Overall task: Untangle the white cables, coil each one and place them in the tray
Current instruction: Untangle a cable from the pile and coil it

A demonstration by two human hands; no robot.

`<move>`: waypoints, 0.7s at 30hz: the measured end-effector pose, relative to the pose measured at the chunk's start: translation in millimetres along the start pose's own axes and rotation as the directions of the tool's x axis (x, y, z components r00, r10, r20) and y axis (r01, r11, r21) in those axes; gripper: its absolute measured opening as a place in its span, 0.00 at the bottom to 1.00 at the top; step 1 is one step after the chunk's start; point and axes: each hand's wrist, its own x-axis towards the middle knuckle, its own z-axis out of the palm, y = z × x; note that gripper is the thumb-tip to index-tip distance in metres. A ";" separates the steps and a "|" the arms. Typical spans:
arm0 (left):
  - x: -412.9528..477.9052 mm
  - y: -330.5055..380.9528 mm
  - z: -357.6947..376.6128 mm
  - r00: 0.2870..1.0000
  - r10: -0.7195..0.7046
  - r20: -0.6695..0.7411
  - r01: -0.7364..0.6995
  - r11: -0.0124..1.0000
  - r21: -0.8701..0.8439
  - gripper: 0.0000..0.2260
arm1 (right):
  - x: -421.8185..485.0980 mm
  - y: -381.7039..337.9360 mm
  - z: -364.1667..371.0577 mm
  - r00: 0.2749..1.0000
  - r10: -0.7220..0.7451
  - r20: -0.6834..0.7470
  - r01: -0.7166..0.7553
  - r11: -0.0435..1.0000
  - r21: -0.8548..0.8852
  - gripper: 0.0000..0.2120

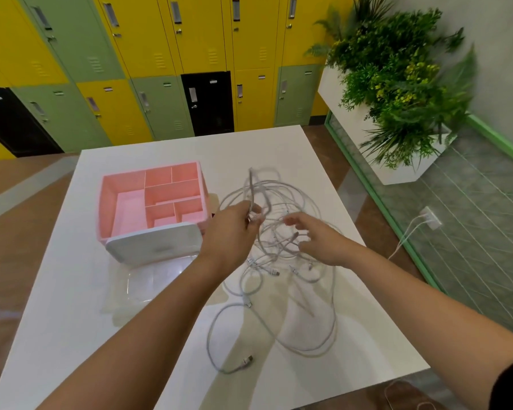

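Several white cables (274, 247) lay knotted toward the tabletop's right edge, left hand (234, 232) pinching one strand up, probably to trace it, right hand (323, 244) reaching in with loose fingers, pink tray (107, 208) waiting leftward.

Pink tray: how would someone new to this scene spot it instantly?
On the white table, look left of the tangled white cables. The tray sits there: the only pink thing, an open box split into compartments.
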 end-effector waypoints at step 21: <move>-24.3 -9.6 -13.2 0.950 -0.020 0.313 0.029 0.999 -0.024 0.26 | -24.5 -99.7 -34.9 0.999 -0.018 0.033 0.019 0.998 -0.053 0.08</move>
